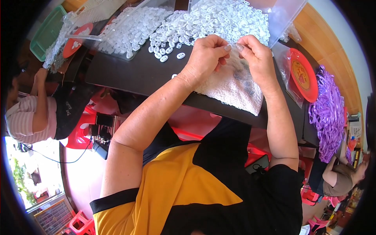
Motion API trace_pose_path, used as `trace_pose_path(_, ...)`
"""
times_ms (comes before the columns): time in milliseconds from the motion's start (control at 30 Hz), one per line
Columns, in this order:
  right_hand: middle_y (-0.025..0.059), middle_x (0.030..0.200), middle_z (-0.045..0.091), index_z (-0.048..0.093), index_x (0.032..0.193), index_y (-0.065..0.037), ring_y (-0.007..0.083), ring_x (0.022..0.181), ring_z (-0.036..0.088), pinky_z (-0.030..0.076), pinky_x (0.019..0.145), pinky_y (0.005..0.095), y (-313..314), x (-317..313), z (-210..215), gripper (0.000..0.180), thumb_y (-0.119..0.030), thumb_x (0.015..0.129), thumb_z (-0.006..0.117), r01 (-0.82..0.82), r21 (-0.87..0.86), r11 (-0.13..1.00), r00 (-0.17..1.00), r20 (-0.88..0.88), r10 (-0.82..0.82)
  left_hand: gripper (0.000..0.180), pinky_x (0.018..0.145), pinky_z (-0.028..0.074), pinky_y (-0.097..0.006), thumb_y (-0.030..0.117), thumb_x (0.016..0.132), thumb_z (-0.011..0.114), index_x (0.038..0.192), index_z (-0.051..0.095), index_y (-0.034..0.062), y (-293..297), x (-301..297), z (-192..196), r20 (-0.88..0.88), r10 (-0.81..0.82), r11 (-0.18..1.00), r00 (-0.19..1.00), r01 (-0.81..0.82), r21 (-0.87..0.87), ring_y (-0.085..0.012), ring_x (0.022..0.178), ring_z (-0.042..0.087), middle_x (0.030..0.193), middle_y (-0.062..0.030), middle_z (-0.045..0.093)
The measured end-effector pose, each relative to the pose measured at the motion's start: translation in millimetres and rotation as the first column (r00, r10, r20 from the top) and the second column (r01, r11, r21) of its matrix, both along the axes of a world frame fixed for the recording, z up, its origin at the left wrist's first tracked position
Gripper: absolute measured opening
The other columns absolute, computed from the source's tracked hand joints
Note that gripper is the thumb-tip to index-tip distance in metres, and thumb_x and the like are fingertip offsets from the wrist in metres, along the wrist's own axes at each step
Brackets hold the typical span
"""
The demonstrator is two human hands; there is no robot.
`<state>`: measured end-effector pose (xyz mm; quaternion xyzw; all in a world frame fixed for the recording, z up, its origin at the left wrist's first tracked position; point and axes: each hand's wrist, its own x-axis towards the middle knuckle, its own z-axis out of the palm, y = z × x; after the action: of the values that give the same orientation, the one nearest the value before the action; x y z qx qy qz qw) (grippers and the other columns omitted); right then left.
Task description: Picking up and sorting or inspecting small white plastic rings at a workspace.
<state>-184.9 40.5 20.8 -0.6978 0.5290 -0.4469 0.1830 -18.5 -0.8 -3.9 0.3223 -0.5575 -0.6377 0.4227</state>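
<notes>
Above a whitish terry towel [239,93], my left hand [208,56] and my right hand [257,58] meet almost fingertip to fingertip. Thumb and forefinger are pinched together on each. Whatever sits between them is too small to make out. Just beyond lies a heap of small white oval plastic pieces with two holes [211,23], spilling from a clear plastic bin [284,23] onto the dark table [121,76]. A few loose pieces rest left of my left hand, and one white piece [174,76] lies beside its wrist.
Another clear bin [131,55] of white pieces stands at left. To the right are a red round tray [309,78] on plastic bags and a bundle of purple ribbons [327,113]. A person [31,113] sits at far left near a green basket [39,43]; another person [340,176] is at far right.
</notes>
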Motion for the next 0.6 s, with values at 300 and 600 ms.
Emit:
trace_pose_path(300, 0.0127, 0.080, 0.064, 0.057, 0.095, 0.001, 0.0216, 0.074, 0.063, 0.049, 0.069, 0.0313, -1.0, 0.1, -2.1, 0.010, -0.001, 0.085, 0.056, -0.014, -0.050, 0.999, 0.999, -0.044, 0.012, 0.013, 0.047, 0.042, -0.022, 0.012, 0.090, 0.063, 0.090, 0.061, -0.0008, 2.1, -0.3, 2.1, 0.045, 0.007, 1.000, 0.999, -0.007, -0.015, -0.0088, 0.058, 0.055, 0.073, -0.0039, 0.061)
trace_pose_path(600, 0.0135, 0.079, 0.064, 0.056, 0.095, 0.001, 0.0232, 0.073, 0.063, 0.049, 0.068, 0.0316, -0.7, 2.0, -1.0, 0.010, 0.000, 0.085, 0.056, -0.025, -0.063, 0.998, 0.996, -0.087, 0.020, 0.012, 0.047, 0.041, -0.022, 0.012, 0.090, 0.063, 0.089, 0.061, -0.0005, 0.8, 0.4, -0.6, 0.064, 0.010, 1.000, 0.998, -0.008, -0.028, -0.0083, 0.058, 0.055, 0.072, -0.0032, 0.061)
